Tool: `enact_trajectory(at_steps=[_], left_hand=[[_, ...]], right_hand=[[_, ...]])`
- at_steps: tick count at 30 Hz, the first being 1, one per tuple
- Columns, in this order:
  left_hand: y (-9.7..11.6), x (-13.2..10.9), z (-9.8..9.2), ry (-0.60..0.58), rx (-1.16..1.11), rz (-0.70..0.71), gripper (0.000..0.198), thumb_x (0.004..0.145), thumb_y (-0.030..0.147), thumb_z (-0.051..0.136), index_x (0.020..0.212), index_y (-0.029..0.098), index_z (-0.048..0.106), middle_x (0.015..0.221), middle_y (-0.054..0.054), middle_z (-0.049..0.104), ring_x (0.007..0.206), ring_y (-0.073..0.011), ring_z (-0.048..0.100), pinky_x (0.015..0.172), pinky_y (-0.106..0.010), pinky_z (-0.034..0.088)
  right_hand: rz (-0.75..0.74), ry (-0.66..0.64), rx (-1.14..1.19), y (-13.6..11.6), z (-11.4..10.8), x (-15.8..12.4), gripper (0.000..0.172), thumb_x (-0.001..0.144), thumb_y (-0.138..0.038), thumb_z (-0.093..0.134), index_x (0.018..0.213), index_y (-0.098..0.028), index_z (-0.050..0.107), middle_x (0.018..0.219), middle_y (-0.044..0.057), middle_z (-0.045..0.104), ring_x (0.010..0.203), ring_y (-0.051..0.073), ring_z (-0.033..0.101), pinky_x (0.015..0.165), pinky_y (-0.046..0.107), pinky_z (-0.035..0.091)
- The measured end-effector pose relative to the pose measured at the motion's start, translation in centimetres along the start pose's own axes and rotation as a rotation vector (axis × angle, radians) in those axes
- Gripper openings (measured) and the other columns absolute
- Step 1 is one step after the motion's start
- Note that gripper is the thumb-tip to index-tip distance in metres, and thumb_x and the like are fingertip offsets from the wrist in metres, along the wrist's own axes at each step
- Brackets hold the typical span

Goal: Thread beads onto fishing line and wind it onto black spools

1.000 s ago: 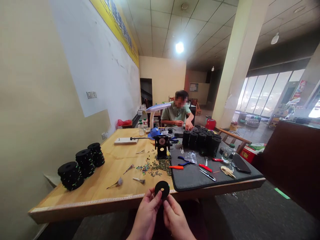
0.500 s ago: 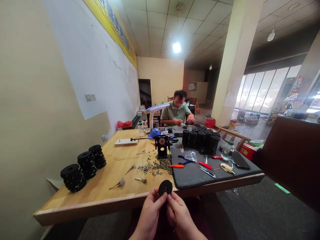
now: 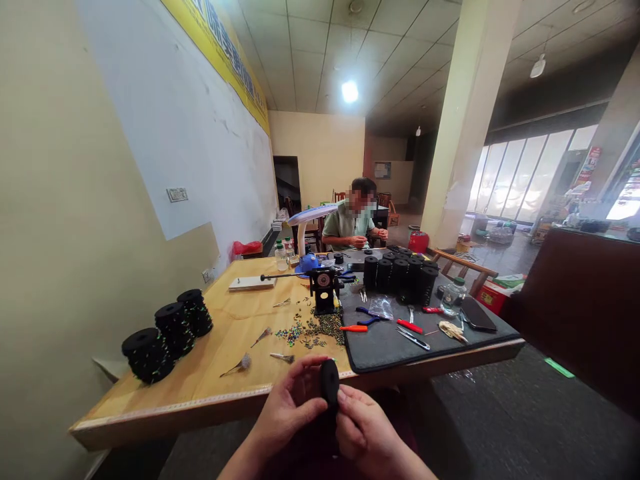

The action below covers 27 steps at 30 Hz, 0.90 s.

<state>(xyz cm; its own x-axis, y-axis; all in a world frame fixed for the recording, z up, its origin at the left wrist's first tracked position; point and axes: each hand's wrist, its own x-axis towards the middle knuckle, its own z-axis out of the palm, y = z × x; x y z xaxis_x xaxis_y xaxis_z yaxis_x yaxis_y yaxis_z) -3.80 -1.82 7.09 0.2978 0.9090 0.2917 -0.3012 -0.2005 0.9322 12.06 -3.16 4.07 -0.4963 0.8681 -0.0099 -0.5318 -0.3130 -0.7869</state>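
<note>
A small black disc (image 3: pixel 329 383) is pinched between both my hands just in front of the table's near edge, turned edge-on to the camera. My left hand (image 3: pixel 289 407) curls round its left side, thumb over the top. My right hand (image 3: pixel 361 427) grips it from the right and below, fingers closed. Loose coloured beads (image 3: pixel 310 331) and a few small feathered pieces (image 3: pixel 239 365) lie on the wooden table (image 3: pixel 220 393) just beyond my hands.
Three stacks of black discs (image 3: pixel 167 332) stand at the table's left. A black hand-crank device (image 3: pixel 323 291) sits mid-table. A dark mat (image 3: pixel 395 347) carries pliers, scissors, more disc stacks (image 3: pixel 400 277) and a phone. A person in a green shirt (image 3: pixel 353 225) sits at the far end.
The disc has been turned from face-on to edge-on, and my hands have closed more tightly round it. The view has shifted slightly to the right.
</note>
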Motion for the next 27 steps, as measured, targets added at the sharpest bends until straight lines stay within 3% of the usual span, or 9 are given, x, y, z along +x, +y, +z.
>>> enact_trajectory(at_steps=[6,10,15,18,22,24,27], left_hand=[[-0.6,0.8,0.0,0.246,0.008,0.025,0.042,0.067,0.023,0.078,0.107,0.023,0.064,0.102,-0.007,0.069,0.098,-0.0243,0.062,0.086,-0.033,0.049],[-0.9,1.1,-0.8,0.148,0.071,-0.039,0.044,0.068,0.021,0.076,0.11,0.022,0.063,0.098,-0.008,0.068,0.094,-0.0237,0.063,0.085,-0.035,0.05],[-0.8,1.0,-1.1,-0.014,0.177,-0.122,0.048,0.064,0.021,0.077,0.111,0.022,0.065,0.097,-0.008,0.064,0.089,-0.0223,0.061,0.081,-0.035,0.05],[-0.5,0.7,-0.5,-0.104,0.115,-0.156,0.059,0.061,0.021,0.079,0.118,0.026,0.06,0.104,-0.007,0.061,0.088,-0.0205,0.06,0.08,-0.034,0.049],[-0.1,0.3,0.2,-0.15,-0.107,-0.175,0.062,0.059,0.034,0.082,0.116,0.022,0.061,0.106,-0.01,0.063,0.099,-0.0264,0.059,0.084,-0.035,0.046],[-0.2,0.3,0.5,-0.064,-0.184,-0.16,0.057,0.06,0.04,0.08,0.111,0.02,0.063,0.103,-0.01,0.064,0.1,-0.0278,0.058,0.085,-0.035,0.046],[-0.8,0.9,0.4,0.165,-0.136,-0.13,0.046,0.064,0.038,0.078,0.105,0.02,0.065,0.102,-0.008,0.065,0.101,-0.0265,0.058,0.086,-0.035,0.046]], right_hand=[[-0.203,0.208,-0.47,1.4,0.2,0.3,0.046,0.077,-0.067,0.052,0.074,-0.021,0.047,0.039,-0.014,0.027,0.032,0.005,0.018,0.035,0.02,0.012],[-0.387,0.217,-1.075,-0.5,0.4,-0.7,0.035,0.091,-0.047,0.043,0.072,-0.02,0.055,0.052,-0.005,0.046,0.047,0.009,0.037,0.048,0.022,0.024],[-0.5,0.161,-1.428,-4.7,0.5,-0.8,0.024,0.092,-0.032,0.044,0.079,-0.022,0.062,0.065,0.001,0.06,0.056,0.014,0.05,0.055,0.024,0.027],[-0.501,0.158,-1.424,-6.0,-0.3,0.2,0.022,0.091,-0.032,0.045,0.079,-0.022,0.061,0.064,0.0,0.059,0.056,0.014,0.049,0.055,0.024,0.028],[-0.34,0.11,-1.133,-4.9,-2.0,1.2,0.026,0.09,-0.038,0.045,0.073,-0.02,0.054,0.056,-0.005,0.047,0.05,0.011,0.04,0.051,0.021,0.028],[-0.274,0.083,-0.993,-3.5,-2.6,1.2,0.028,0.09,-0.04,0.044,0.072,-0.02,0.049,0.054,-0.006,0.042,0.048,0.01,0.035,0.049,0.021,0.028],[-0.223,0.077,-0.943,-1.8,-2.3,0.5,0.024,0.09,-0.034,0.044,0.07,-0.02,0.046,0.051,-0.008,0.04,0.047,0.009,0.034,0.049,0.02,0.028]])
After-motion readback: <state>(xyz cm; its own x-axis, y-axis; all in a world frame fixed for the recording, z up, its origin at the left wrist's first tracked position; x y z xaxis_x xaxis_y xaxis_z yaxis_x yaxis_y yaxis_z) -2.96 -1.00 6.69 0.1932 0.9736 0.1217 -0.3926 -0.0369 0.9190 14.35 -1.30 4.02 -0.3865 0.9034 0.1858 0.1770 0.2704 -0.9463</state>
